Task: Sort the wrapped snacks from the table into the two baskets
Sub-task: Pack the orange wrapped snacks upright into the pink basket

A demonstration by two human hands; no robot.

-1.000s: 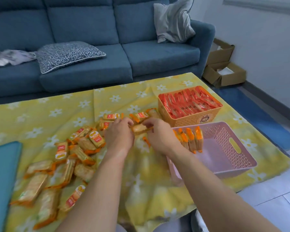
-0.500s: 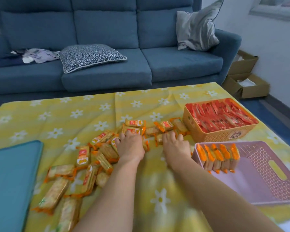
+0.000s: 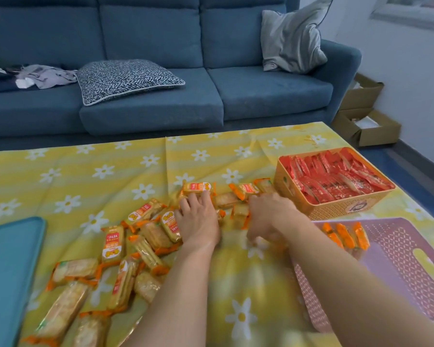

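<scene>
Just beside the orange basket [image 3: 336, 212], snacks [image 3: 197, 187] are touched by the flat left hand [image 3: 198, 221]; grip of the right hand [image 3: 269, 214] is unclear.

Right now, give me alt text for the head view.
The left hand and right hand are among scattered orange-wrapped snacks on a yellow daisy tablecloth. At right, an orange basket holds red packets; a pink basket holds a few orange packets.

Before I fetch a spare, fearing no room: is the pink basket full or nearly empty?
Nearly empty: the pink basket holds only a short row of orange-wrapped snacks at one end; its visible floor is bare.
</scene>
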